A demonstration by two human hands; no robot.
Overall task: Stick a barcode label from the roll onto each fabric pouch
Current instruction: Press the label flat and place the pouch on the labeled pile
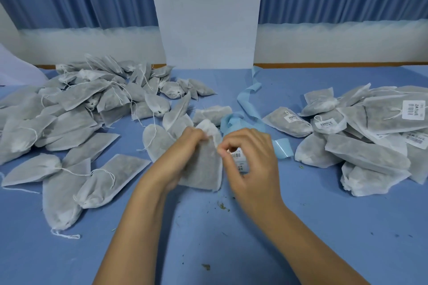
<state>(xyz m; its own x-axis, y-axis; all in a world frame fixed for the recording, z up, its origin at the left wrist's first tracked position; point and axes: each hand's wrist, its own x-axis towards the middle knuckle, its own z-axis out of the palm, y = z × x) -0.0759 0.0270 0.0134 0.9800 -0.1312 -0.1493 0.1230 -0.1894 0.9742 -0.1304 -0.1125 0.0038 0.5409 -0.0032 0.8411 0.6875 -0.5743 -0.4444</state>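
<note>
As things stand at the held pouch (203, 169): it is up off the blue table (208, 250) in front of the person, between the two hands, and its grey face has no sticker that I can see.
Long axis: it runs away from the person, square bottom edge nearest them, gathered drawstring neck at the far end, leaning a little to the right.
Left hand (185, 146): clamped on the pouch, fingers curled round its left edge and up toward the neck.
Right hand (252, 159): just right of the pouch, thumb and fingertips drawn together in a pinch on a white barcode label (239, 163).
Label: it sits at the pouch's right edge, mostly hidden under the fingers; whether any of it touches the fabric I cannot tell.
Coming move: as I judge it, the right hand is the nearer one and has to carry the label leftward onto the flat middle of the pouch, while the left keeps the fabric taut.
Backing strip (250, 104): pale blue ribbon, curling away beyond the pouch and to its right; the roll itself I cannot pick out.
Bare pouches (69, 111): a loose heap well to the left of the held pouch.
Labelled pouches (370, 127): stacked well to its right, white stickers showing on several.
Herb crumbs (222, 205): scattered on the table just nearer than the pouch.
</note>
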